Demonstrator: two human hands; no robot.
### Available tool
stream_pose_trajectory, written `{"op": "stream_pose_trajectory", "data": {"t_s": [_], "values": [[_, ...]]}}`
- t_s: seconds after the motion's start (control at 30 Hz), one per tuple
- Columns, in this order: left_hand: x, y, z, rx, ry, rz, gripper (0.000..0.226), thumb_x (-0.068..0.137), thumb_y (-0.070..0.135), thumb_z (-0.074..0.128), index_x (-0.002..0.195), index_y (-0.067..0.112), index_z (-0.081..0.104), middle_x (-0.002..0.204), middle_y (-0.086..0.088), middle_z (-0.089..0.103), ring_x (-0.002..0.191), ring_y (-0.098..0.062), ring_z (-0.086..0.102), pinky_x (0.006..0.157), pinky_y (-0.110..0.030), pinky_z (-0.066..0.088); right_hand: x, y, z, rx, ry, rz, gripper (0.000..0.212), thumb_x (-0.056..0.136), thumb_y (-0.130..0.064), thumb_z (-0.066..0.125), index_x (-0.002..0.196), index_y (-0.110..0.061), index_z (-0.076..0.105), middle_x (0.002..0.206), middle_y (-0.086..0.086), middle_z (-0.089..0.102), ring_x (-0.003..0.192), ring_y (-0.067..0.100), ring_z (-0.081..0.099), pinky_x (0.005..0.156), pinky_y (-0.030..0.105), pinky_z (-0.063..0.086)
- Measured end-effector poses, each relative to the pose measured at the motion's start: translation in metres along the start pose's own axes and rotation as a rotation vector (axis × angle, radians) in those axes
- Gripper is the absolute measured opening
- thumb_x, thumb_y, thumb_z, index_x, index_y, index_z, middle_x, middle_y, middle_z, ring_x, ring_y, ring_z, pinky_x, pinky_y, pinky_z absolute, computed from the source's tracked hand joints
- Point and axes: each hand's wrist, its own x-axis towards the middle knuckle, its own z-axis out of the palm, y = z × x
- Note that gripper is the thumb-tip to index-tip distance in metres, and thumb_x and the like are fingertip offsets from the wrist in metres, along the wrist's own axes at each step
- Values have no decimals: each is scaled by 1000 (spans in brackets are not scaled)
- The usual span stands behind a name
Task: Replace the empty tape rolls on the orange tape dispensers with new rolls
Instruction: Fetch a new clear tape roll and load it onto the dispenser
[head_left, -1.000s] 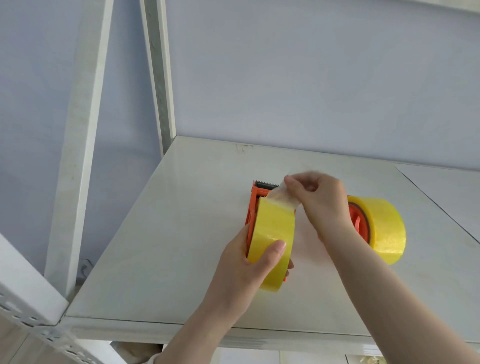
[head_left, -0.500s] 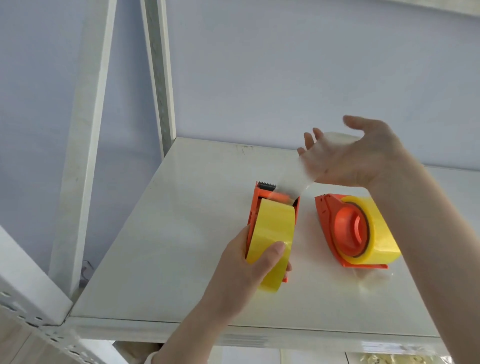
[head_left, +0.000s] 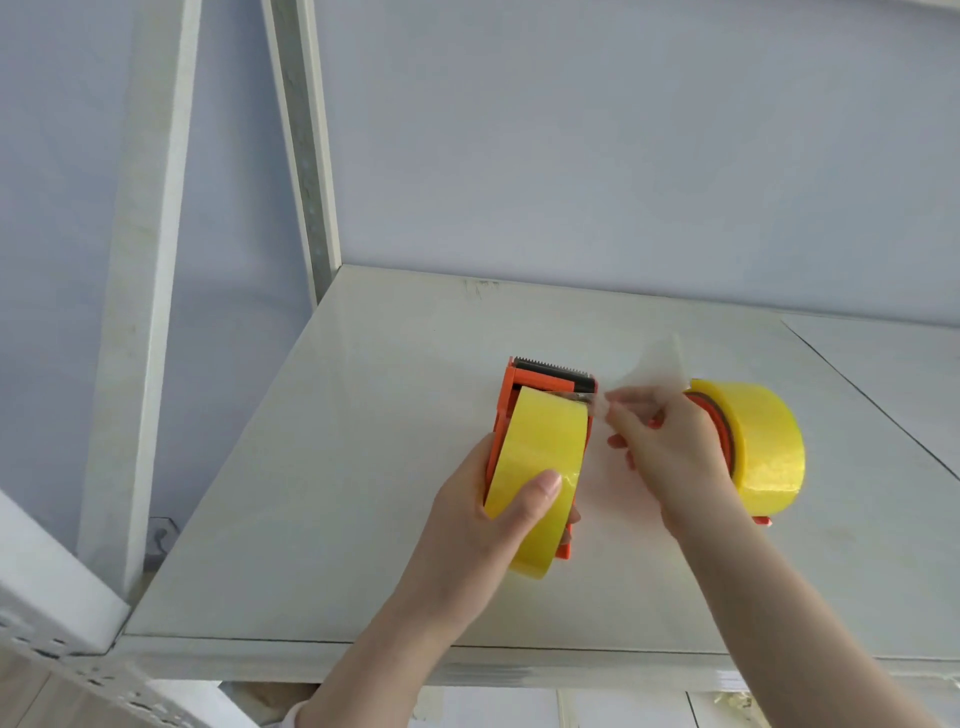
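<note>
An orange tape dispenser (head_left: 524, 376) with a toothed blade at its far end stands on the white shelf (head_left: 322, 493). It carries a yellow tape roll (head_left: 540, 452). My left hand (head_left: 488, 525) grips this roll and dispenser from the near side, thumb across the roll. My right hand (head_left: 670, 447) pinches a clear strip of tape (head_left: 660, 364) just right of the dispenser's blade end; the strip rises loosely up and to the right. A second orange dispenser (head_left: 719, 415) with its own yellow roll (head_left: 763, 441) lies behind my right hand, partly hidden.
The shelf's front edge (head_left: 363, 660) runs across the bottom, and a seam (head_left: 872, 395) divides the shelf board on the right. White metal uprights (head_left: 306, 145) stand at the back left against a pale blue wall. A perforated rail (head_left: 62, 654) juts in at the lower left.
My right hand was raised high with fingers spread and tape stretched from the dispenser; it has come down beside the blade and now pinches the strip, covering the second dispenser. My left hand stayed put.
</note>
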Motion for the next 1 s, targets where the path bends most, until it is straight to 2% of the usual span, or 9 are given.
{"op": "stream_pose_trajectory", "data": {"t_s": [0.1, 0.2, 0.27, 0.4, 0.5, 0.63, 0.73, 0.87, 1.0], "values": [[1, 0, 0, 1, -7, -2, 26, 72, 36, 54, 95, 24, 58, 66, 16, 72, 60, 0, 68, 52, -10, 48, -2, 2, 1, -129, 25, -108, 11, 89, -14, 53, 93, -20, 62, 78, -5, 62, 61, 1, 56, 54, 16, 37], [1, -1, -1, 5, -29, -4, 28, 72, 37, 54, 97, 24, 57, 68, 15, 72, 62, -1, 68, 54, -12, 49, 3, -1, 4, -178, 93, -155, 10, 86, -16, 57, 90, -11, 64, 79, 3, 67, 71, 18, 61, 62, 25, 41], [1, -1, -2, 22, -47, 5, 27, 73, 36, 53, 97, 24, 57, 67, 14, 72, 62, -2, 68, 55, -12, 49, 6, 0, 6, -203, 147, -198, 11, 84, -15, 59, 90, -7, 65, 84, 8, 68, 79, 24, 60, 65, 22, 38], [0, 1, -5, 29, -98, 10, 23, 74, 36, 52, 95, 28, 55, 67, 20, 71, 62, 1, 67, 54, -10, 49, 6, -6, 10, -238, 239, -363, 1, 82, -6, 60, 81, -5, 60, 83, 6, 61, 67, 13, 49, 62, 1, 33], [0, 1, -7, 34, -138, 17, 34, 70, 46, 58, 98, 27, 55, 69, 16, 72, 63, -1, 68, 56, -11, 49, 11, -12, 11, -194, 241, -386, 7, 81, -8, 62, 77, -9, 57, 77, 2, 58, 61, 4, 45, 60, 0, 32], [0, 0, -9, 33, -160, 3, 41, 64, 51, 56, 99, 29, 54, 70, 14, 72, 64, -3, 69, 57, -12, 50, 21, -23, 11, -188, 117, -278, 10, 79, -17, 65, 85, -10, 67, 80, 0, 63, 78, 15, 55, 61, 15, 34], [0, -1, -10, 28, -162, -4, 40, 65, 49, 57, 100, 31, 53, 72, 18, 72, 66, -1, 69, 57, -12, 50, 28, -34, 5, -59, -105, -139, 5, 79, -15, 65, 80, -14, 70, 83, 0, 67, 80, 13, 59, 68, 20, 40], [0, -3, -10, 15, -156, -9, 49, 63, 52, 55, 102, 23, 55, 70, 8, 73, 64, -6, 69, 59, -14, 51, 37, -50, -16, 67, -411, 77, 16, 74, -6, 61, 65, -18, 69, 91, 1, 72, 70, 6, 51, 52, 17, 29], [2, -4, -9, 24, -168, -4, 50, 65, 52, 55, 103, 18, 55, 68, 4, 71, 63, -9, 68, 60, -17, 50, 42, -62, -27, 177, -494, 219, 14, 75, -5, 60, 69, -16, 68, 72, -1, 71, 59, 11, 46, 41, 18, 22]]}}
